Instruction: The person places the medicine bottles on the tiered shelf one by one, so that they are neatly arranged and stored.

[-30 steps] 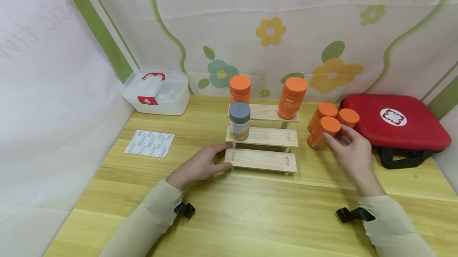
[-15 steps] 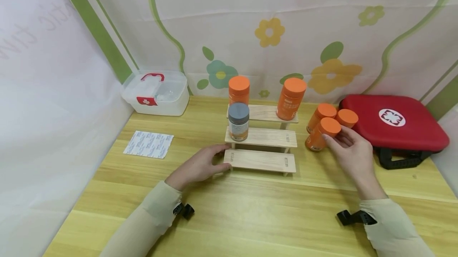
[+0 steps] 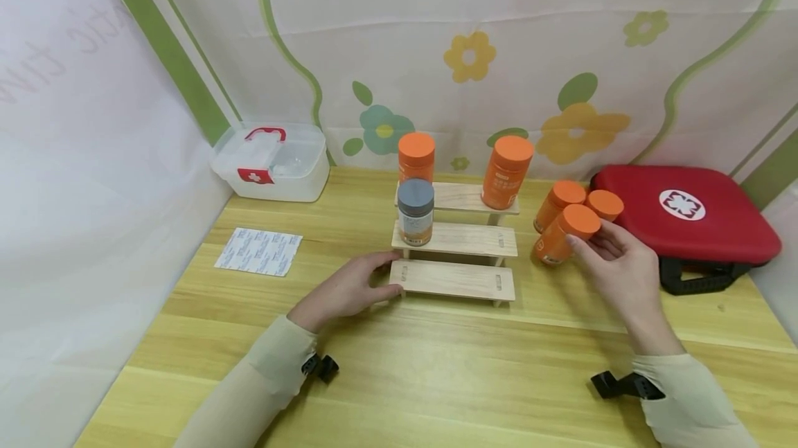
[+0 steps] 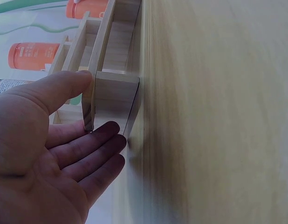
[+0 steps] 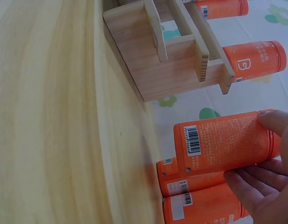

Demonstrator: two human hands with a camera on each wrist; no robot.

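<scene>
My right hand (image 3: 623, 271) grips an orange bottle (image 3: 564, 235) near its cap, tilted, in front of two more orange bottles (image 3: 560, 200). In the right wrist view the held bottle (image 5: 223, 142) hangs off the table, beside the standing ones (image 5: 204, 204). The left hand (image 3: 349, 287) pinches the left end of the lowest step of a three-step wooden rack (image 3: 454, 280); the left wrist view shows thumb and index finger on the board's edge (image 4: 89, 105). On the top step stand two orange bottles (image 3: 508, 174), and a grey-capped bottle (image 3: 415, 212) is on the middle step.
A red first-aid case (image 3: 692, 216) lies at the right, behind my right hand. A clear box with a red handle (image 3: 280, 171) stands at the back left. A printed white packet (image 3: 258, 251) lies in front of it on the wooden table (image 3: 399, 379).
The right hand has drawn slightly right and toward me, with the gripped orange bottle lifting a little and its cap nearer the camera. The left hand stays at the rack.
</scene>
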